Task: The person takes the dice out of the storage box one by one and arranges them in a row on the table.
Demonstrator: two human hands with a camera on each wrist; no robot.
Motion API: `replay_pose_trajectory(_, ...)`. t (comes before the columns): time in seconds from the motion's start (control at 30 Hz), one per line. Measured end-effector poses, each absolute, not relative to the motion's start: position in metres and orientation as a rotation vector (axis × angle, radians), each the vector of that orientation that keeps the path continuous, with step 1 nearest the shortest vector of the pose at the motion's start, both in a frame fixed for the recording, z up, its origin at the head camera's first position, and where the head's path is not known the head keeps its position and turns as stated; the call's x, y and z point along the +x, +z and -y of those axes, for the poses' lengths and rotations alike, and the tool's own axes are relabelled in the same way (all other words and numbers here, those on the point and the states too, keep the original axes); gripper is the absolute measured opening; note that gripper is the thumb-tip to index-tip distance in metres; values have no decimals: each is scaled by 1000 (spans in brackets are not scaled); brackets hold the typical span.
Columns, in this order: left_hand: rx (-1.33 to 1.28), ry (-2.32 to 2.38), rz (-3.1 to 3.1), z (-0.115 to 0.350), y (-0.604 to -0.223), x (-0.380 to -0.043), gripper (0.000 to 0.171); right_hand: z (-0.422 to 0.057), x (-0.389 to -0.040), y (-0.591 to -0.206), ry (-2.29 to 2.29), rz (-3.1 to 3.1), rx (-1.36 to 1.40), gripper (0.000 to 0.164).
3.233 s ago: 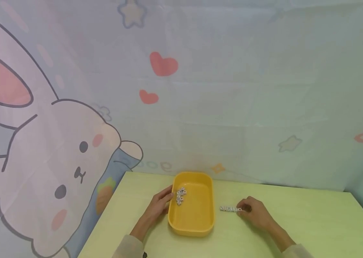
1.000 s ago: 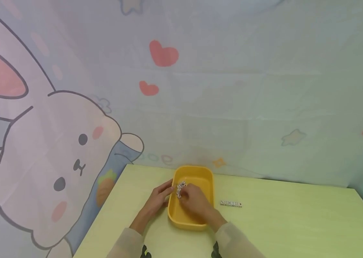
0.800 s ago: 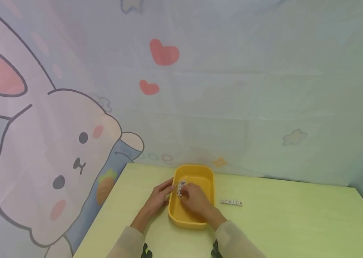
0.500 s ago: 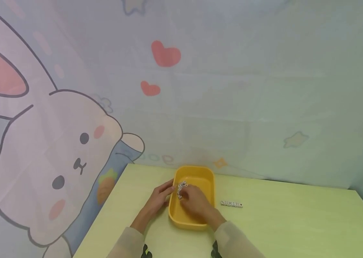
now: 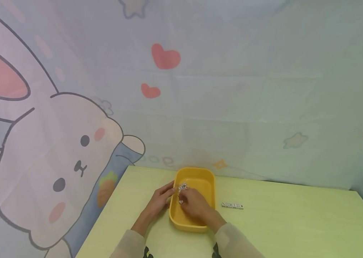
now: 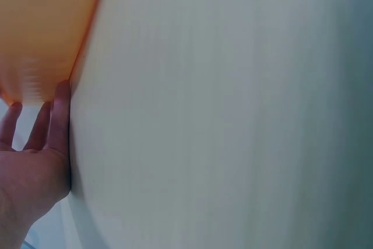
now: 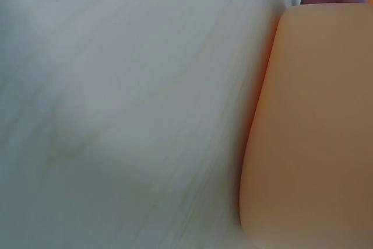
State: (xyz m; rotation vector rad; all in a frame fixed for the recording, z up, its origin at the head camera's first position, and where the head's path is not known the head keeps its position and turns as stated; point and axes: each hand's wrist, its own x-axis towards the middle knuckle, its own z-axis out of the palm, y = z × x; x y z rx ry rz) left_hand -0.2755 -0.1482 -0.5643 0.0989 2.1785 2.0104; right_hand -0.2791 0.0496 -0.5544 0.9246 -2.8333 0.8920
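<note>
A yellow plastic bin (image 5: pixel 192 228) stands on the table, seen in the head view and from outside in both wrist views. My left hand (image 5: pixel 159 199) touches its left wall with extended fingers (image 6: pixel 58 121), the thumb at the rim. Inside, my right hand (image 5: pixel 195 205) reaches down with bent fingers among small white dice (image 5: pixel 183 186) with dark pips. One die (image 5: pixel 180 202) shows just below the fingertips. The hand hides part of the pile, and I cannot tell whether a die is pinched. To the right of the bin lies a straight row of dice (image 5: pixel 232 205).
The pale green table (image 5: pixel 297 218) runs from the bin to the right edge. A printed cloth backdrop (image 5: pixel 217 89) with a rabbit and hearts hangs behind it. Dark wrist straps (image 5: pixel 216 251) show at the bottom of the head view.
My right hand has left the end of the dice row and moved left into the bin. Lately its fingers shifted slightly among the dice. The left hand stays at the bin's wall.
</note>
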Motion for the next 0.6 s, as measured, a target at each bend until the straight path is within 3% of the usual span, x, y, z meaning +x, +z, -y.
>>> replay_pose_trajectory(0.3, 134, 2031, -2169, 148, -560, -276, 52, -53, -276, -542, 998, 2786, 916, 11)
replay_pose_trajectory(0.6, 126, 2035, -2138, 151, -563, -271, 53, -84, -267, -506, 1096, 2691, 1032, 11)
